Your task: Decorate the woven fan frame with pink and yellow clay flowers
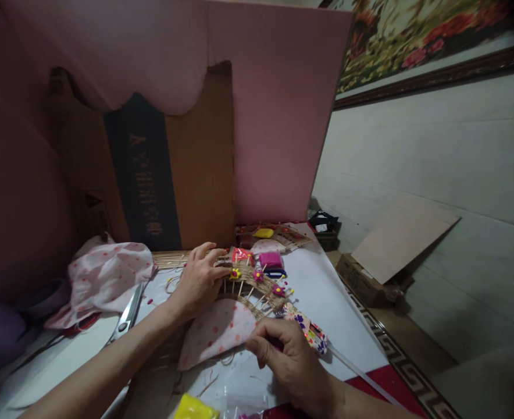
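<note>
A fan-shaped craft piece lies on the white sheet, with a half-round of dotted cloth (pixel 222 329), thin sticks and a curved twine band (pixel 263 283). Small clay flowers (pixel 257 275) in pink and yellow sit along the band. My left hand (pixel 200 282) rests over the fan's left side, fingers stretched and apart, near a yellow flower (pixel 235 273). Just right of the cloth, my right hand (pixel 289 352) is closed in a pinch; a bit of dark pink shows among its fingers, too small to name. Beside it lies a flower-patterned glue gun (pixel 307 327) with a long clear glue stick (pixel 361 372).
Scissors (pixel 128 317) and bunched dotted cloth (pixel 111 273) lie at left. Behind stands a cardboard sheet (pixel 200 174). Pink (pixel 271 260) and yellow (pixel 196 407) clay packs lie around the fan, with another fan (pixel 278 235) farther back. The table edge runs along the right.
</note>
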Motion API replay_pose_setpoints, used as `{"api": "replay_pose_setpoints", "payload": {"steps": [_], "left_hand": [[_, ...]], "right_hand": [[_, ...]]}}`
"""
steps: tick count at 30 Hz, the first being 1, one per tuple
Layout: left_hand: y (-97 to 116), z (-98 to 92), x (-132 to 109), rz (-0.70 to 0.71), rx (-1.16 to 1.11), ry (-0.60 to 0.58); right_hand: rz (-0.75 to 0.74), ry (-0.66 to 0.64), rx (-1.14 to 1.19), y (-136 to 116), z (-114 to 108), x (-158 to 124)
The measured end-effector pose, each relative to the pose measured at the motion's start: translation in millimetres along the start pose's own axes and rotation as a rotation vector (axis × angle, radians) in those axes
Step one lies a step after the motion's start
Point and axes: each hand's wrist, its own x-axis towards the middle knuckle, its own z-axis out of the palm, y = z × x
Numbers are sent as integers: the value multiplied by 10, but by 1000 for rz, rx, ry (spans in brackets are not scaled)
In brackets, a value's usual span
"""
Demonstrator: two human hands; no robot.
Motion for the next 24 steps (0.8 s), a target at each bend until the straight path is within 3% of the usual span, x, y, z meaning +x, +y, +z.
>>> {"api": "replay_pose_setpoints", "payload": {"steps": [8, 12, 17, 21, 24], "left_hand": [[-4, 21, -51, 55, 55, 28], [78, -46, -76, 12, 53, 76], [451, -236, -273, -35, -209, 154], [808, -307, -532, -78, -468, 102], [962, -303, -642, -102, -573, 95]], "right_hand": [[-7, -2, 52, 52, 6, -1], [60, -5, 171, 84, 3, 12], [157, 29, 338, -2, -7, 34], [200, 31, 411, -68, -14, 44], [240, -4, 463, -53, -8, 46]]}}
